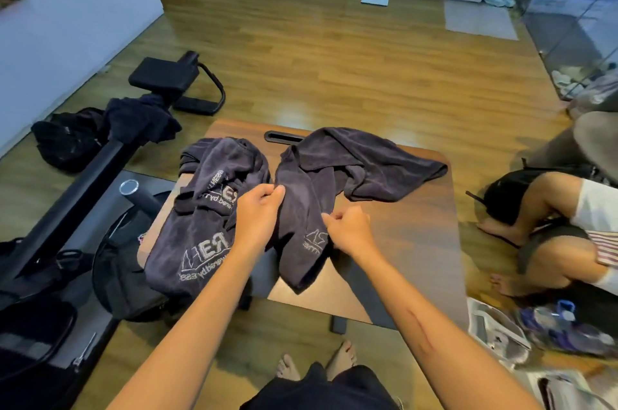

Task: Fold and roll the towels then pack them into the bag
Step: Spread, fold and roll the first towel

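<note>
At centre frame, two dark towels lie crumpled on the tabletop (411,235): the left towel (204,215) overhangs the left edge, and the right towel (361,165) spreads toward the upper right. The left hand (259,212) pinches the right towel's left edge. The right hand (349,229), fist closed, grips its lower fold.

Two dark towels lay crumpled on the brown table (408,235): the left towel (200,215) (mirrored logo print visible) overhung the near-left edge. Left hand (257,215) and right hand (351,229) each pinched the right towel (351,165).
</note>
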